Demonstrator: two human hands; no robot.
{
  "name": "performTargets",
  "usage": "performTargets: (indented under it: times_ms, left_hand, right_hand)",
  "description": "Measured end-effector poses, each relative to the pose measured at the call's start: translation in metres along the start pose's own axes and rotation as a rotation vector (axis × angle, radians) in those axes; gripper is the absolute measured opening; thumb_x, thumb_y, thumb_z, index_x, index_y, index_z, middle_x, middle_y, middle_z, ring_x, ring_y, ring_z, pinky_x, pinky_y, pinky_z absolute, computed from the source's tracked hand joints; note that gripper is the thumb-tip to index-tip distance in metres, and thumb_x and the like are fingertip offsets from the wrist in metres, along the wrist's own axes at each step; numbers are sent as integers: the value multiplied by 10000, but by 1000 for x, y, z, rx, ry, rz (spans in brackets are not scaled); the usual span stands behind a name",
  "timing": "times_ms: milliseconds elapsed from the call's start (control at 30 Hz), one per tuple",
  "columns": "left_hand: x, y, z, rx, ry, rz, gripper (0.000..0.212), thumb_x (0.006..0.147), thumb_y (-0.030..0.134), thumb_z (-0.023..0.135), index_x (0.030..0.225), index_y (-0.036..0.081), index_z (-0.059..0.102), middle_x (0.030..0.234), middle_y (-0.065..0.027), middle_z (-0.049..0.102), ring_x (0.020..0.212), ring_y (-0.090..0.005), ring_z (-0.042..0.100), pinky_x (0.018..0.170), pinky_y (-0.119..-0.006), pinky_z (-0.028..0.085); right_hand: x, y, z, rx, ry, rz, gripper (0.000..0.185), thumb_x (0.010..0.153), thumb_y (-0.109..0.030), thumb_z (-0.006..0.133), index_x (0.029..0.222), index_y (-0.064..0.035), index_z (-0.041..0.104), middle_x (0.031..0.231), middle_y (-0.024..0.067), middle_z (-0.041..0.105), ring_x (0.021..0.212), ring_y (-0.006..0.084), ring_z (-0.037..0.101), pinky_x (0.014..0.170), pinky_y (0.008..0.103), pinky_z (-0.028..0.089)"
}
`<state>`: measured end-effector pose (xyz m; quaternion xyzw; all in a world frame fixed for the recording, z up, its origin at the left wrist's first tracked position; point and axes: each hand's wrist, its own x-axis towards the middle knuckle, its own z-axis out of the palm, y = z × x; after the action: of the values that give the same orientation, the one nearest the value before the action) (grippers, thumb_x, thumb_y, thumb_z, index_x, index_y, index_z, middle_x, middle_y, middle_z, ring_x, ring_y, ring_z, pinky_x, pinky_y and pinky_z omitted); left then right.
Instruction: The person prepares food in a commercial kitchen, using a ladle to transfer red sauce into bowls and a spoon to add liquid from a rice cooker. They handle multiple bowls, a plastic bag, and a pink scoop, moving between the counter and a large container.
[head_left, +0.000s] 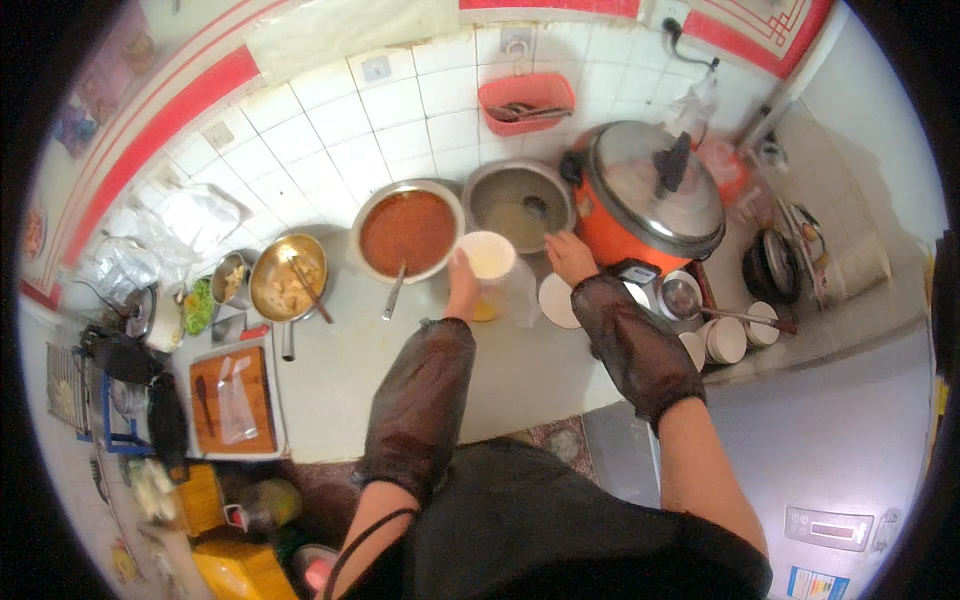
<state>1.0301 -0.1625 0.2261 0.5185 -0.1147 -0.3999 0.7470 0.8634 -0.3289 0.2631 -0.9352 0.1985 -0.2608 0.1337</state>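
Observation:
My left hand (464, 285) grips the side of a round container (489, 253) with a white rim and pale yellow contents. Below it is a clear, blurred plastic body (517, 296); whether the two are one piece I cannot tell. My right hand (571, 257), seemingly holding nothing, has its fingers parted by the near rim of a metal pot of cloudy liquid (517, 206); contact is unclear. Left of that pot stands a metal basin of red sauce (409, 232), with a spoon (394, 292) leaning out. A white bowl (559, 301) sits below my right hand.
An orange cooker with a metal lid (637, 199) stands at right, near a ladle (742, 318) and stacked white bowls (726, 341). To the left are a frying pan with chopsticks (281, 270) and a wooden cutting board (255, 375). A red basket (527, 97) hangs on the tiles.

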Motion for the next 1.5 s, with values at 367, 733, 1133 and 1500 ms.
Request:
performTargets:
  times_ms: [367,733,1133,1500]
  left_hand:
    - [-32,6,-7,-2,27,-5,537,990,475,265,1299,60,409,1151,-110,584,969,-236,632,577,-363,551]
    - [-10,-9,-10,82,-26,-166,588,977,559,240,1342,116,369,1311,-77,482,1134,-260,539,798,-449,495]
    - [-29,17,26,2,118,-74,530,996,463,277,1334,60,343,1208,-140,536,982,-274,623,639,-383,570]
    - [-31,-3,-1,78,43,-161,599,973,555,280,1371,107,300,1284,-92,486,1099,-244,555,698,-397,530]
  right_hand:
    - [27,34,66,1152,287,949,261,898,-167,556,1024,51,623,841,178,675,736,250,678,684,306,552]
    - [-3,-59,-68,1215,223,645,283,944,-151,519,1077,81,609,890,150,667,768,182,667,701,265,547]
    - [-13,-22,-18,132,121,3,221,900,-168,529,1038,-27,629,925,160,609,880,348,592,781,414,486]
    - [17,9,44,900,241,670,248,920,-158,541,1053,18,654,853,108,678,772,155,649,725,264,503]
